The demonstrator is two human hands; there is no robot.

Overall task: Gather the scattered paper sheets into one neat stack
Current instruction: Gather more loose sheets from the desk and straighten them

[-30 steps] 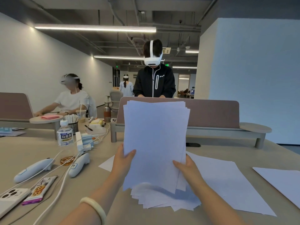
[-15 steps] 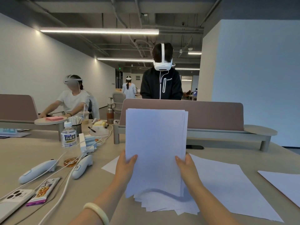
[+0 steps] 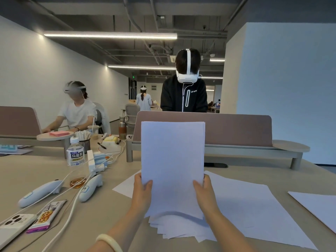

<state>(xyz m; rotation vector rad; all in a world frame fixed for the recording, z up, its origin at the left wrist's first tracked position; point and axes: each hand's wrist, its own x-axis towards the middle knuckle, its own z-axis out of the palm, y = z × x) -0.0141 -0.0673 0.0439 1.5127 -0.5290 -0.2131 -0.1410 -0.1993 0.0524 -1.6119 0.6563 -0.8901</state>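
The left hand [image 3: 142,192] and the right hand [image 3: 203,191] each grip a long side of an upright stack of paper [image 3: 172,157], thumbs on the near face and fingers curled behind it, squeezing it between them. The stack's top edges line up nearly square, while at its foot the loose sheet ends [image 3: 178,230] splay out unevenly onto the worktop [image 3: 36,170]. A pale bracelet [image 3: 109,241] sits on the left wrist. A large sheet [image 3: 254,211] lies flat under and to the right of the stack, a corner of another sheet [image 3: 125,186] shows to the left behind the left hand, and a further sheet [image 3: 320,206] lies well apart at the right edge. To the left are two white controllers [image 3: 41,192] [image 3: 91,187], white cables, a snack packet [image 3: 46,216] beside a phone [image 3: 12,226], and a tea bottle [image 3: 75,154]. Behind the stack stands a brown divider [image 3: 236,130], and beyond it a person in a black jacket [image 3: 183,95] wearing a white headset.
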